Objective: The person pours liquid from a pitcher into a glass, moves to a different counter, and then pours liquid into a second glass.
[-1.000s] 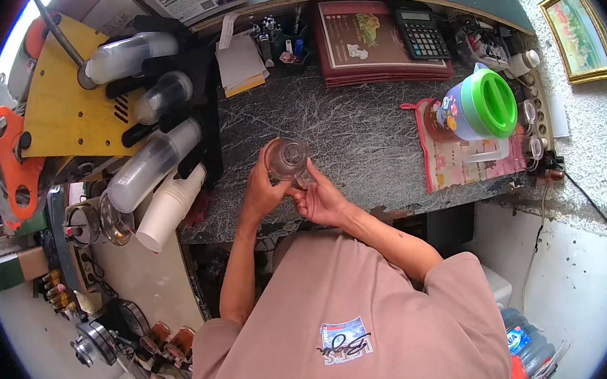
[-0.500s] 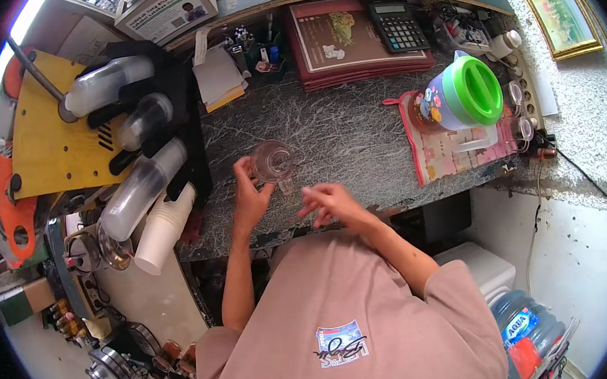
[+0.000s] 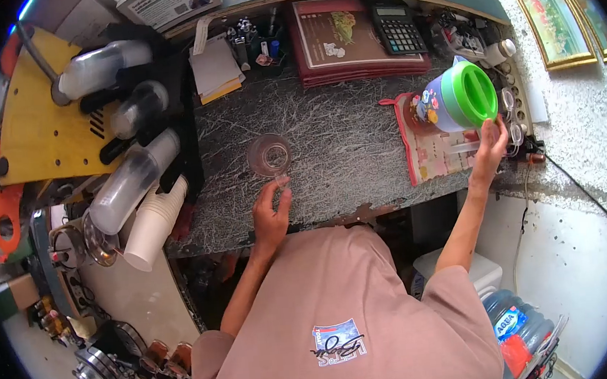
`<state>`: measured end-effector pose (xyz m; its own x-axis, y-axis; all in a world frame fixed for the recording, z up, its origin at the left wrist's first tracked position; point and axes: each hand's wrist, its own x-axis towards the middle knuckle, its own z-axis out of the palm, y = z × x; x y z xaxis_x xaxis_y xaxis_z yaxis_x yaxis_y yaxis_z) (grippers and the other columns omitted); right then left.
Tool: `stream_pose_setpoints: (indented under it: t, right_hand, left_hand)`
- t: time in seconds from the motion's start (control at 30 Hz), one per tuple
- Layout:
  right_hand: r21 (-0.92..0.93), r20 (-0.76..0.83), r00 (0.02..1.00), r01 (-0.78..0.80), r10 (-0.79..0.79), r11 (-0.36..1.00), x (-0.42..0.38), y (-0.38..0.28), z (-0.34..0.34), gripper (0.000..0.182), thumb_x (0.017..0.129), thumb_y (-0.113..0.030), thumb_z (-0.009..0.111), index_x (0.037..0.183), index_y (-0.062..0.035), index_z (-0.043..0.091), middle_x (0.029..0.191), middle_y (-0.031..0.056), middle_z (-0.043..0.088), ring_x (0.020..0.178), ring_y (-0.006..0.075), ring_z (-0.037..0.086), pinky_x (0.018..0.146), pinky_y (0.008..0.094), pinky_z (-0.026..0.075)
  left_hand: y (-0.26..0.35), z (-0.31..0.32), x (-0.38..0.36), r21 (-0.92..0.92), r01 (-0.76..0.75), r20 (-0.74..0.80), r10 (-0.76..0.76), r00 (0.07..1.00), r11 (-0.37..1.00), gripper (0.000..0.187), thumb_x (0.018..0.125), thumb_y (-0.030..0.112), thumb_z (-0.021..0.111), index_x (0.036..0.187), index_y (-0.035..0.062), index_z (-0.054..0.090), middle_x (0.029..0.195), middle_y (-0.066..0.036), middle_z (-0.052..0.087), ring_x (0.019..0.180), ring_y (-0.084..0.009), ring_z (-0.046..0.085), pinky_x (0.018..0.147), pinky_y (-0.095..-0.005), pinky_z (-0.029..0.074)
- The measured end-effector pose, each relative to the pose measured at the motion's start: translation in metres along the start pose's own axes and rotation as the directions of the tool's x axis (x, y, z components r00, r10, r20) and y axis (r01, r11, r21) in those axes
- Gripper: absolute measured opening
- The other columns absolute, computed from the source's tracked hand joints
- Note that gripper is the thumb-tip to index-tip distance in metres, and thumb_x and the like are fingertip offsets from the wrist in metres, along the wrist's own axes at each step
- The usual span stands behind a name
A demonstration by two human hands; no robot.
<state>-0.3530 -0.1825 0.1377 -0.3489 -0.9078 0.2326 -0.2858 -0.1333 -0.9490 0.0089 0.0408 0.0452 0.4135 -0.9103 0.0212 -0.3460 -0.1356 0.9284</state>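
A clear glass mug (image 3: 269,155) stands on the dark, scratched counter. My left hand (image 3: 271,217) is at its near side, fingers closed around the small handle. On the right, a pitcher (image 3: 446,100) with a bright green lid and a flower pattern holds a reddish-brown liquid; it stands on a pink, red-edged cloth (image 3: 423,169). My right hand (image 3: 485,155) is at the pitcher's pale handle, close under the lid, with fingers bent around the handle's outer end. Part of that grip is hidden.
Clear plastic cups (image 3: 135,180) and paper cups (image 3: 157,226) jut from a holder at left. Along the back lie papers (image 3: 216,69), brown-red menu folders (image 3: 313,39) and a calculator (image 3: 399,29). Small glass cups (image 3: 515,133) stand right of the pitcher, by a cable.
My right hand has gone from near the mug to the pitcher's handle on the right. My left hand has shifted from the mug's side to its handle. The mug stays on the counter.
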Motion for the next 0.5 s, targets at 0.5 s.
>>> stream_pose_setpoints:
  t: [0.5]
  right_hand:
    - [0.232, -0.021, 0.992, 0.125, -0.124, 0.965, 0.011, -0.014, 0.04, 0.058, 0.089, -0.013, 0.077, 0.142, -0.0024, 0.055, 0.072, -0.0076, 0.047, 0.054, 0.0019, 0.03, 0.048, 0.0223, 0.02]
  left_hand:
    - [-0.009, -0.018, 0.013, -0.015, -0.083, 0.141, 0.085, 0.986, 0.996, 0.022, 0.104, 0.019, 0.054, 0.111, 0.002, 0.065, 0.106, -0.016, 0.071, 0.1, -0.0331, 0.069, 0.084, -0.0398, 0.053]
